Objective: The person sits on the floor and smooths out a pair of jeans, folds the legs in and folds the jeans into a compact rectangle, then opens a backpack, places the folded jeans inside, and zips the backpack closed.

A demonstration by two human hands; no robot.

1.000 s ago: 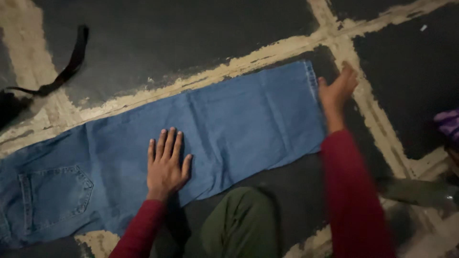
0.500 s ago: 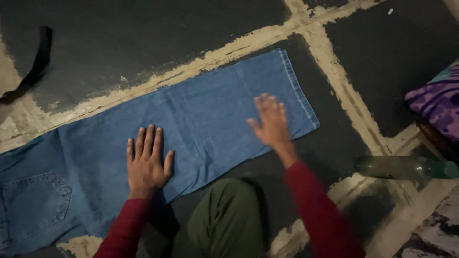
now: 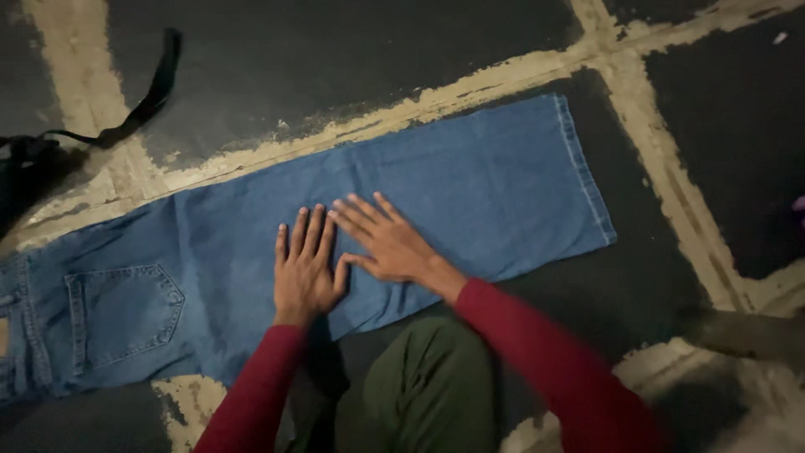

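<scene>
The waistband end of the jeans (image 3: pixel 126 310) ran off the left edge. A dark bag (image 3: pixel 29 168) there was cut off too, and a blurred greenish object (image 3: pixel 746 331) at right stayed unidentifiable.

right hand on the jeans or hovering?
Touching. The head view shows the right hand lying flat, fingers spread, on the blue denim jeans beside the left hand, with no gap under the palm.

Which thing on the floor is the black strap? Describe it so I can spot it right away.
Start at the blue jeans spread across the dark floor under both hands. Look past their pocket end to the upper left corner: the black strap lies there. It is narrow, dark and curved, apart from the jeans.
</scene>
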